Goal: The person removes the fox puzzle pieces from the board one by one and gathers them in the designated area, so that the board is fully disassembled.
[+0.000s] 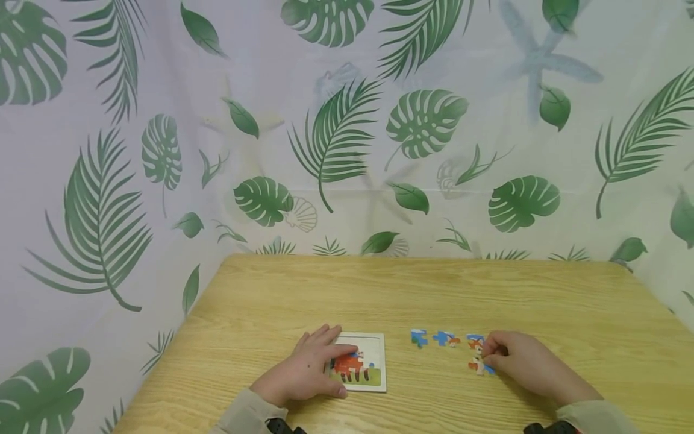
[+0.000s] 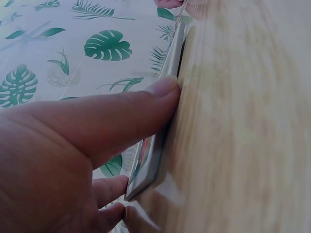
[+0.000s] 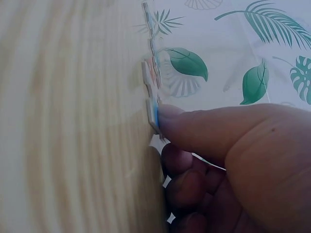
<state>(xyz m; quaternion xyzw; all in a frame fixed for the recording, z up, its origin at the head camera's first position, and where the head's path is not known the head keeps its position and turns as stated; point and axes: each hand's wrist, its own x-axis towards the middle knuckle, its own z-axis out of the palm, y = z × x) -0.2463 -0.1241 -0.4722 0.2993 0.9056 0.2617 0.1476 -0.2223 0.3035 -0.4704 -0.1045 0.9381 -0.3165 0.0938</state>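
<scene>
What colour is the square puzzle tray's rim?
The rim is whitish, clearest in the head view.

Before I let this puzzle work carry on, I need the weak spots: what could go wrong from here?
First, the right hand is right at loose pieces lying close together, so moving one might nudge another. Second, the left hand covers the left part of the puzzle tray, which could hide a badly seated piece. Third, its thumb is against the tray's edge, so a push might shift the tray.
</scene>
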